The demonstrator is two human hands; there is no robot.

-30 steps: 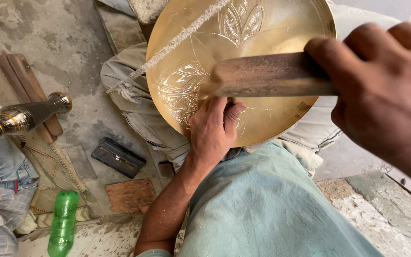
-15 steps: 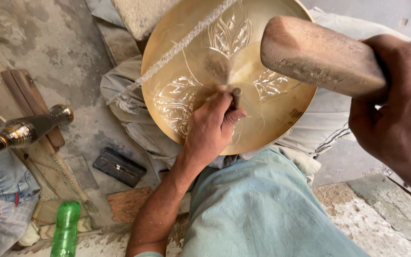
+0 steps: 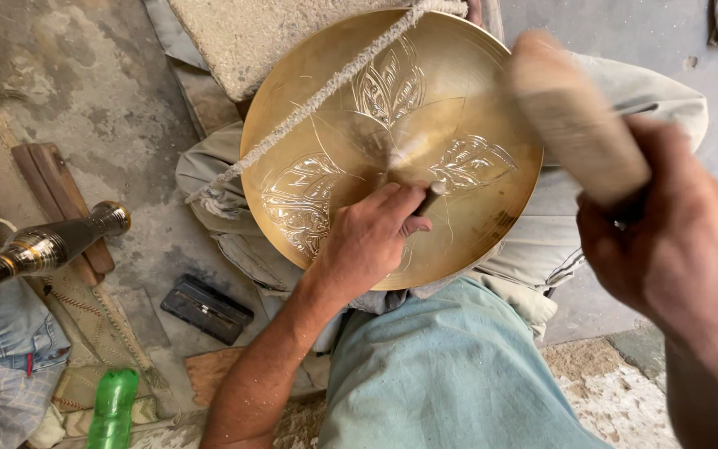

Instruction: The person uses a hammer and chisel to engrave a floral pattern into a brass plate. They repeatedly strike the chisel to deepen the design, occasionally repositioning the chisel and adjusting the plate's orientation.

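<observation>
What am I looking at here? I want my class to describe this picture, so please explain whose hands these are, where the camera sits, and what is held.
The camera is worn on a person's head and looks down at their lap. Both hands are theirs. The left hand presses a small chisel against a round brass plate engraved with leaf patterns, which rests on their legs with a rope lying across it. The right hand grips a wooden mallet, blurred by motion. On the floor lie a green bottle, a dark flat case and a metal ornamental piece.

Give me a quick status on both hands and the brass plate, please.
Left hand grips a small chisel against the brass plate. Right hand holds a wooden mallet raised above it. A rope crosses the plate's upper left.
</observation>
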